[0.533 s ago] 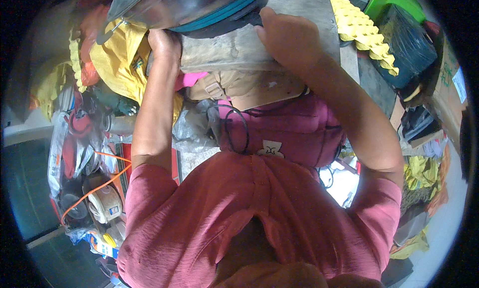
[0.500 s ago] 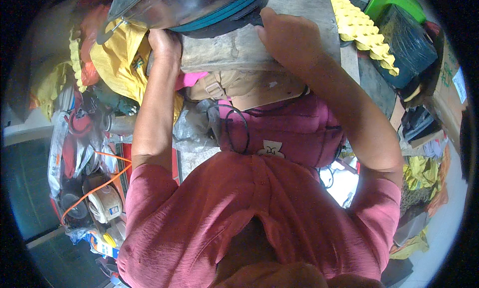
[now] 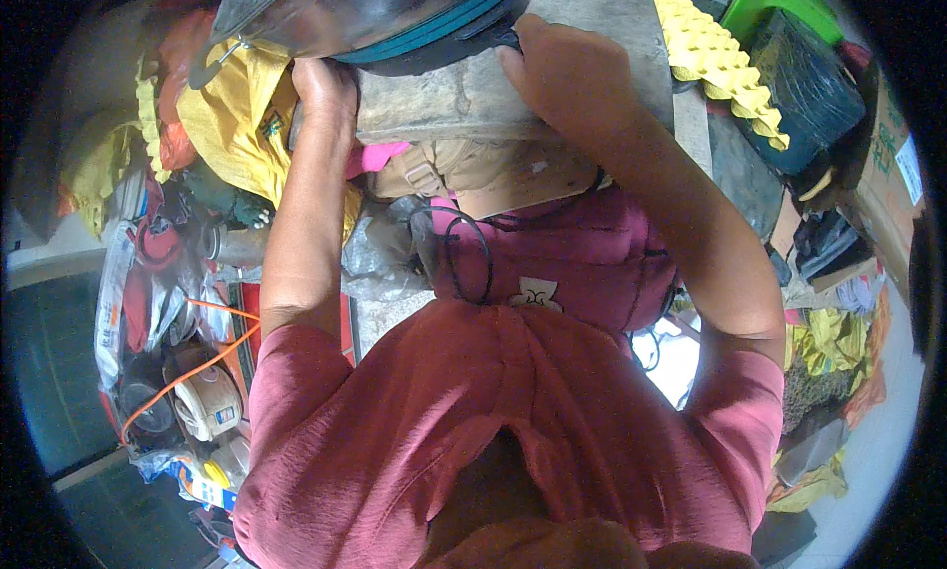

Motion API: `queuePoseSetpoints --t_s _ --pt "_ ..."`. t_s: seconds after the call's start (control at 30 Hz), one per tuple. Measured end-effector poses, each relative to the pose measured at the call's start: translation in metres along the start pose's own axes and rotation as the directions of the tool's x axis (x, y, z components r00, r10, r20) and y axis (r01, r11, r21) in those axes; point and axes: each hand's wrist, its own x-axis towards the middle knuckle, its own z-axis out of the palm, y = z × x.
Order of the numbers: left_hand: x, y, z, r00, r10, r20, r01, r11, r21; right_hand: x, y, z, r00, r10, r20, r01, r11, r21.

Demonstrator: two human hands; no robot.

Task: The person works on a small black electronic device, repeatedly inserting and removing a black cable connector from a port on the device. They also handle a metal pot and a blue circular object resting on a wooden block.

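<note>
A dark, glossy, rounded thing [image 3: 395,12] with teal trim and a black band [image 3: 444,54] along its lower edge rests on a worn grey board [image 3: 424,110]. Its kind I cannot make out. My left hand [image 3: 324,84] reaches under its left side, fingers hidden. At its right end my right hand [image 3: 570,68] is closed, with the end of the black band between thumb and fingers. A dark hook [image 3: 205,74] hangs from its left end, beside a yellow plastic bag [image 3: 232,125].
Below the board, against my body, sits a magenta bag [image 3: 582,263] with a tan buckled strap [image 3: 419,173] and a black cord loop [image 3: 488,263]. Yellow bumpy foam [image 3: 725,66], a green bin [image 3: 779,7] and a carton [image 3: 893,165] stand right. Clutter with an orange cord [image 3: 197,370] lies left.
My right forearm and elbow have shifted slightly inward to the left. Both hands stay in the same places at the dark rounded thing, which has barely moved.
</note>
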Motion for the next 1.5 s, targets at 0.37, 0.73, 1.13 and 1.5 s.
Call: queuePoseSetpoints --t_s 0.37,0.73,1.13,1.5 --pt "-0.006 0.004 0.005 1.0 0.002 0.03 -0.002 1.0 -0.012 0.007 0.007 0.008 0.996 -0.063 0.06 0.061 0.997 0.036" --pt "-0.002 0.002 -0.002 0.999 -0.027 0.047 0.027 1.0 -0.014 0.004 0.001 0.018 0.998 -0.033 -0.052 0.035 0.999 0.029" --pt "0.0 0.0 -0.004 0.996 -0.015 0.088 0.016 1.0 -0.008 0.008 0.009 0.01 0.993 -0.05 0.102 0.044 0.997 0.058" --pt "0.003 0.0 -0.006 0.994 -0.035 0.099 0.034 0.999 0.018 0.004 0.017 0.008 0.99 0.046 0.135 -0.06 0.993 0.104"
